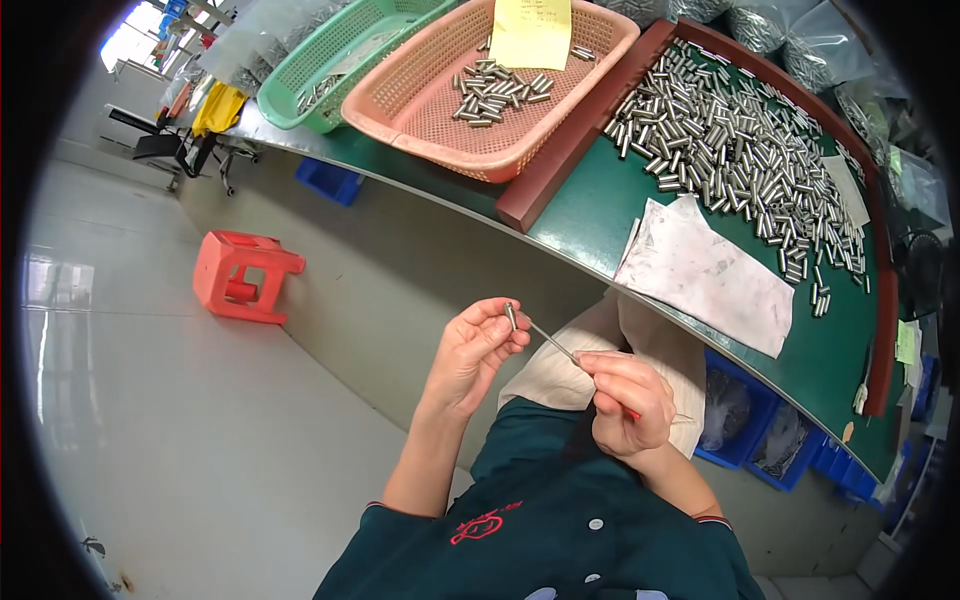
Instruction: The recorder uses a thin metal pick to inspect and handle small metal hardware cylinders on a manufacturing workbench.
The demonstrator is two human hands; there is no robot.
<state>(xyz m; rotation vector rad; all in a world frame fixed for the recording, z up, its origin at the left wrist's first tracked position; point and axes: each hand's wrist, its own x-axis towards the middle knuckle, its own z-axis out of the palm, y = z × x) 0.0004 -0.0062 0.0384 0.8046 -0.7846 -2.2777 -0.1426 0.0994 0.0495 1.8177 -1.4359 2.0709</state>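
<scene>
Between the fingertips of my left hand (474,350) is a small shiny metal cylinder (511,316), held upright and slightly tilted. My right hand (632,400) is closed around a thin metal rod tool (550,340) with a bit of red showing at the fingers. The rod's far tip reaches up to the cylinder; whether it enters or only touches it, I cannot tell. Both hands are over my lap, in front of the bench's near edge. Many similar metal cylinders (735,150) lie heaped on the green bench top (580,215).
A stained white cloth (715,275) lies at the bench edge. Dark red wooden strips (590,130) border the heap. Left of it stand a pink basket (430,140) with some cylinders and a yellow note (530,35), and a green basket (290,85). A red stool (245,278) stands on the floor.
</scene>
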